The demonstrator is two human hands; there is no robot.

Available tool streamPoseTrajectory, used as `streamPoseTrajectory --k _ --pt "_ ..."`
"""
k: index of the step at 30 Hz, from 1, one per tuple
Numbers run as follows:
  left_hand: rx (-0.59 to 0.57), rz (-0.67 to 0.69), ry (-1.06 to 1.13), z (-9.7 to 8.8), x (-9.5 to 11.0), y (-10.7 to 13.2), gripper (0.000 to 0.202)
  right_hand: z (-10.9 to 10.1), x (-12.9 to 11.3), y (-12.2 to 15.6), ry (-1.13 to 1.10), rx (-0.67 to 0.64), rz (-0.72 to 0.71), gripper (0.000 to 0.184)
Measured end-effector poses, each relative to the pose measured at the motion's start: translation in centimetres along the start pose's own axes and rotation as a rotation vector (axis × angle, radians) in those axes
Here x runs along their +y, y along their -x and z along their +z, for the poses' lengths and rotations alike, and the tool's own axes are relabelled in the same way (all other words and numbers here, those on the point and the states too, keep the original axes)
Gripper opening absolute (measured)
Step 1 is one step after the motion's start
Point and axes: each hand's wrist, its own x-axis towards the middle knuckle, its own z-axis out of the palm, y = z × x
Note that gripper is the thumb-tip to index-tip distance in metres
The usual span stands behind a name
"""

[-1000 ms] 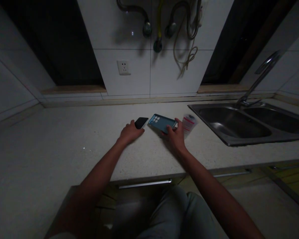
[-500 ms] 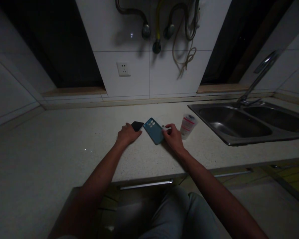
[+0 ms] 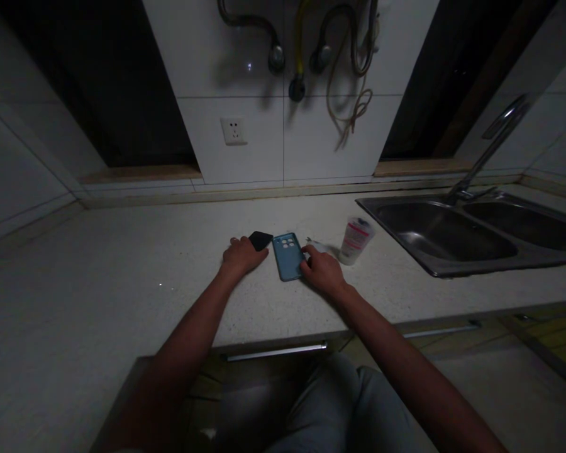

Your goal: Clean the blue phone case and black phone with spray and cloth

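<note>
My left hand (image 3: pixel 243 257) is wrapped round a dark phone (image 3: pixel 260 240), whose far end shows past the fingers. To its right, a blue-green phone case (image 3: pixel 289 259) lies on the counter with its camera cutouts at the far end. The thumb and fingers of my right hand (image 3: pixel 324 272) are closed on the case's right edge. Just behind that hand rests a pale, thin item (image 3: pixel 317 246), partly hidden and too dim to name. A clear plastic cup (image 3: pixel 356 240) with pink markings stands to the right of my right hand.
The pale speckled counter (image 3: pixel 122 270) runs along a tiled wall with a socket (image 3: pixel 234 131). A double steel sink (image 3: pixel 441 272) with a tap (image 3: pixel 488 151) is set in on the right. Hoses and a tied cord (image 3: pixel 356 113) hang above. Drawer handles (image 3: pixel 278 351) line the front.
The phone case has turned to lie straighter and has shifted slightly toward me. My right hand has moved from the pale item to the case's edge. My left hand stays on the phone.
</note>
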Motion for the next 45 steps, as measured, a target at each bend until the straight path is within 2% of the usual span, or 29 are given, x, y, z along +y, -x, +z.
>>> streamPoseTrajectory --k 7,18,23,27,30,33,35,40,42,45 --pt "0.064 -0.006 0.009 -0.2 0.0 -0.1 0.085 -0.2 -0.1 0.3 0.076 -0.042 -0.061 0.047" --pt "0.021 0.031 -0.111 -0.5 -0.1 0.8 0.085 -0.4 0.1 0.3 0.108 -0.068 -0.159 0.045" --pt "0.025 0.046 -0.116 -0.6 -0.1 1.0 0.086 -0.4 0.1 0.5 0.038 -0.070 -0.241 0.042" --pt "-0.027 0.068 -0.126 -1.2 -0.3 1.2 0.089 -0.4 0.2 0.5 -0.076 -0.058 -0.300 0.038" --pt "-0.007 0.080 -0.126 -1.5 -0.3 1.3 0.088 -0.7 0.6 0.2 -0.140 0.058 -0.208 0.036" --pt "0.145 0.129 -0.119 -1.5 -0.1 1.5 0.077 -1.0 1.0 -0.2 -0.129 0.191 0.029 0.038" --pt "0.228 0.202 -0.122 -1.2 0.3 1.6 0.066 -1.1 1.2 -0.5 -0.080 0.192 0.124 0.039" --pt "0.260 0.447 -0.080 -0.4 1.5 2.1 0.046 -0.7 1.4 -0.6 0.084 0.093 0.161 0.038" --pt "0.260 0.539 -0.033 -0.2 1.9 2.3 0.042 -0.7 1.4 -0.6 0.064 0.078 0.160 0.035" --pt "0.272 0.634 0.058 0.2 2.4 2.6 0.038 -0.8 1.4 -0.6 -0.078 0.120 0.158 0.030"
